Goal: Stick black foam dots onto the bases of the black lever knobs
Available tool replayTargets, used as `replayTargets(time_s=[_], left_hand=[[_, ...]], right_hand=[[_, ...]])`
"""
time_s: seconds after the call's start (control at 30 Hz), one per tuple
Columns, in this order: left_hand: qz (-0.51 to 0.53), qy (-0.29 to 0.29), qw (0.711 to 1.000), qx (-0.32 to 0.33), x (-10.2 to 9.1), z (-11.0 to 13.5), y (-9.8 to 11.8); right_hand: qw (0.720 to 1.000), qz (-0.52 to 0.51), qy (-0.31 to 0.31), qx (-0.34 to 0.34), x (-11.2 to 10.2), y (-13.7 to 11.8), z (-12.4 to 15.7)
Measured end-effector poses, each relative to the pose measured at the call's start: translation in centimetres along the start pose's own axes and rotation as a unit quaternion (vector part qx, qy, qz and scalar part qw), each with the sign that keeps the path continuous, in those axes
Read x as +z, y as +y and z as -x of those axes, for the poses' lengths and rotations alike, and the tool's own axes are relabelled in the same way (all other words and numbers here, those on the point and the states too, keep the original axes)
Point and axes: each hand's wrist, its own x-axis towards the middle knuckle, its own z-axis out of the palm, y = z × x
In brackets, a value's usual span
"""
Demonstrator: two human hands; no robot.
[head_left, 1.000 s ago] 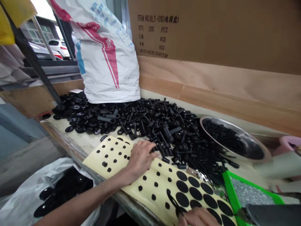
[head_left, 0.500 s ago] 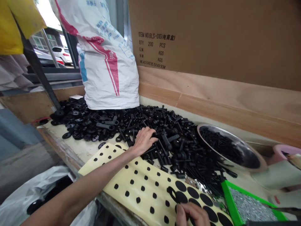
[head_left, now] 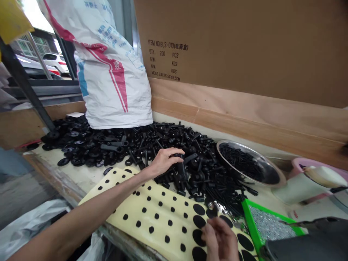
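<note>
My left hand point(head_left: 167, 159) reaches into a heap of black plastic parts point(head_left: 160, 137). Its thumb and forefinger close around a dark lever-like part point(head_left: 181, 171) at the front of the heap. Lower right, my right hand point(head_left: 220, 237) is curled and somewhat blurred. A dark shape at its fingertips is too smeared to name. Beneath both arms lies a yellow backing sheet point(head_left: 152, 208), carrying rows of small black dots and, on the right, larger black round stickers point(head_left: 199, 222).
A white woven sack point(head_left: 116, 90) stands behind the heap, with black discs point(head_left: 78, 145) to its left. To the right are a steel bowl point(head_left: 272, 177) of black pieces, a green tray point(head_left: 248, 214) of small silvery bits, and a pink container point(head_left: 296, 163). A cardboard box point(head_left: 244, 47) backs the table.
The view has shifted, so most things sit further left. My left fingers have moved onto the lever-like part. My right hand has risen a little over the round stickers.
</note>
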Motion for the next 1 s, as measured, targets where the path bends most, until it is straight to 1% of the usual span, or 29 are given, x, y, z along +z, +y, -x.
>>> replayTargets(time_s=[0.07,0.1,0.13,0.17,0.2,0.23,0.27,0.3,0.33,0.37,0.4,0.43,0.47,0.5,0.53,0.6,0.63,0.67,0.73,0.83,0.9,1.0], left_hand=[[0.062,0.007,0.998,-0.025,0.0,2.6,1.7],[0.111,0.018,0.993,-0.047,0.2,3.9,2.6],[0.173,0.037,0.982,-0.073,0.6,5.1,3.4],[0.236,0.060,0.965,-0.102,1.1,6.2,4.1],[0.301,0.085,0.940,-0.133,1.5,7.2,4.8],[0.364,0.109,0.910,-0.165,2.0,8.1,5.4],[0.416,0.127,0.878,-0.198,2.4,8.9,6.0],[0.465,0.134,0.843,-0.235,2.7,9.5,6.5],[0.511,0.128,0.805,-0.272,3.0,10.2,6.9],[0.549,0.111,0.771,-0.302,3.2,10.8,7.3],[0.575,0.090,0.746,-0.324,3.3,11.3,7.5],[0.588,0.072,0.732,-0.336,3.3,11.7,7.6],[0.592,0.061,0.727,-0.343,3.2,12.1,7.6],[0.592,0.060,0.725,-0.347,3.1,12.4,7.5],[0.587,0.064,0.725,-0.354,2.9,12.6,7.3],[0.577,0.065,0.722,-0.377,2.5,12.9,6.7],[0.575,0.058,0.719,-0.386,2.3,13.0,6.4],[0.574,0.048,0.718,-0.391,2.2,13.1,6.1],[0.575,0.031,0.719,-0.388,2.1,13.2,5.8],[0.576,0.024,0.722,-0.382,2.3,13.4,5.9],[0.575,0.029,0.724,-0.380,2.6,13.5,6.1],[0.571,0.030,0.730,-0.375,2.8,13.4,6.3]], right_hand=[[0.992,-0.088,-0.050,0.073,0.7,-1.1,-0.5],[0.985,-0.119,-0.078,0.095,1.1,-1.8,-0.7],[0.980,-0.129,-0.110,0.104,1.6,-2.4,-0.8],[0.976,-0.133,-0.139,0.106,2.0,-2.8,-0.9],[0.975,-0.124,-0.157,0.101,2.4,-3.1,-0.8],[0.978,-0.103,-0.163,0.084,2.7,-3.1,-0.7],[0.984,-0.075,-0.156,0.048,2.8,-2.9,-0.5],[0.989,-0.039,-0.140,-0.008,2.9,-2.5,-0.3],[0.989,0.002,-0.122,-0.078,2.9,-2.0,-0.1],[0.982,0.043,-0.111,-0.149,2.9,-1.5,0.1],[0.969,0.078,-0.111,-0.209,2.8,-1.2,0.3],[0.955,0.099,-0.123,-0.251,2.6,-0.9,0.5],[0.948,0.103,-0.141,-0.268,2.4,-0.9,0.7],[0.949,0.089,-0.158,-0.258,2.2,-1.2,0.7],[0.958,0.061,-0.163,-0.229,1.9,-1.6,0.7],[0.982,-0.004,-0.129,-0.134,1.2,-2.7,0.3],[0.993,-0.018,-0.092,-0.077,0.9,-3.2,0.0],[0.997,-0.015,-0.063,-0.038,0.5,-3.6,-0.3],[0.995,-0.026,-0.085,0.044,-0.1,-3.9,-0.9],[0.975,-0.064,-0.169,0.129,-0.3,-3.8,-1.0],[0.965,-0.069,-0.204,0.152,-0.1,-3.7,-0.5],[0.959,-0.064,-0.226,0.156,0.2,-4.0,0.1]])
